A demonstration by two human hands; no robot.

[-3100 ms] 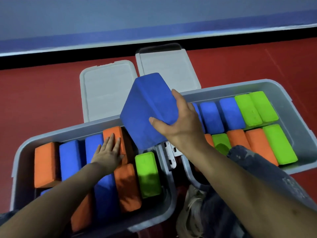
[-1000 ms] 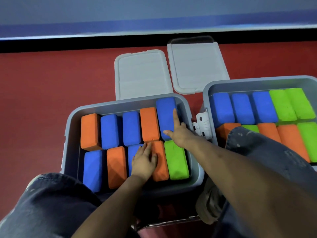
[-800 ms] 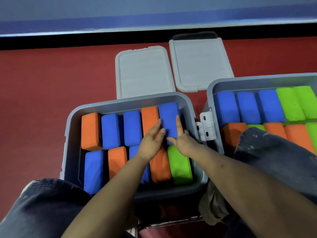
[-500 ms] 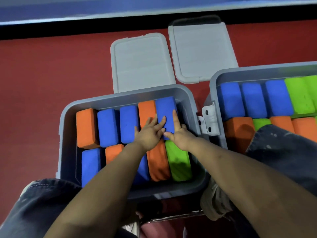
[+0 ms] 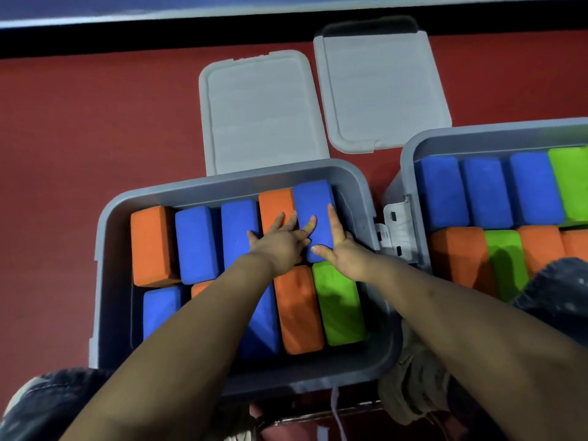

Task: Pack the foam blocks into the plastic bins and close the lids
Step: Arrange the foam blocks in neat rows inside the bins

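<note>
Hands (image 5: 313, 246) press unmarked blue block (image 5: 313, 205).

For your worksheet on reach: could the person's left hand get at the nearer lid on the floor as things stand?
Probably yes. The left hand lies flat on the blocks, holding nothing, and the nearer lid lies bare just beyond the bin's far wall, with nothing on top of it.

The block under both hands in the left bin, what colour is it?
Blue; the head view shows it in the left bin's back right corner.

Head camera looks steeply down, close above bins (image 5: 108, 237).
</note>
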